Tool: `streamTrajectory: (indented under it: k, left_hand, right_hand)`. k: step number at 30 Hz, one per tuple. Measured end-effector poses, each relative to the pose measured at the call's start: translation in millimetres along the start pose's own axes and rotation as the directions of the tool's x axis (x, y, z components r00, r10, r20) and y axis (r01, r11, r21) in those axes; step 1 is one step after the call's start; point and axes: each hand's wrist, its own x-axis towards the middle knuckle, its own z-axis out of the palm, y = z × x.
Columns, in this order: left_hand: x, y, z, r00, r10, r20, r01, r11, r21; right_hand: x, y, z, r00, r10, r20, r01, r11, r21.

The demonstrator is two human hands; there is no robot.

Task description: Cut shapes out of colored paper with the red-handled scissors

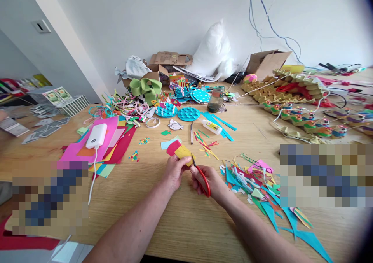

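My left hand (175, 171) pinches a stack of yellow paper (182, 153) and red paper (173, 147) over the middle of the table. In my right hand (209, 180) is a pair of red-handled scissors (204, 179). The blades meet the right edge of the yellow paper, close to my left thumb; how far they stand apart I cannot tell. Just beyond my hands lie a light-blue paper piece (170, 142), a pen (191, 134) and thin coloured paper strips (205, 141). A fish cut-out (176, 125) with drawn lines lies farther back.
Paper scraps (253, 181) spread to the right. A glue bottle (211, 126), a glass jar (216, 99) and blue scalloped discs (189, 114) stand behind. Coloured sheets (124, 144) with a white power bank (96, 135) lie left, its cable (92, 183) trailing forward. Egg cartons (262, 88) fill the back right.
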Motion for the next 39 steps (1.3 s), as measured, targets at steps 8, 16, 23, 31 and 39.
streamTrajectory:
  k: [8,16,23,31,39]
  left_hand:
    - [0.0,0.8,0.9,1.0,0.011,-0.002,-0.011,1.0,-0.002]
    - [-0.4,1.3,1.3,1.0,0.01,0.006,-0.01,1.0,0.017]
    - [0.3,0.3,0.5,1.0,0.012,0.0,-0.012,1.0,0.025]
    - [0.5,1.2,0.8,1.0,0.018,-0.012,-0.018,1.0,0.018]
    - [1.0,-0.1,-0.7,1.0,0.017,-0.011,-0.017,1.0,0.012]
  right_hand:
    - [0.6,2.0,-0.9,1.0,-0.014,0.007,0.014,1.0,-0.004]
    - [1.0,2.0,-1.7,1.0,-0.017,0.006,0.017,1.0,-0.016]
    - [2.6,3.5,-2.2,1.0,-0.015,-0.004,0.015,0.999,-0.034]
    - [1.0,1.4,-1.4,1.0,-0.001,-0.009,0.001,0.999,-0.041]
    - [0.3,0.1,-1.6,1.0,-0.013,-0.012,0.013,0.998,-0.059]
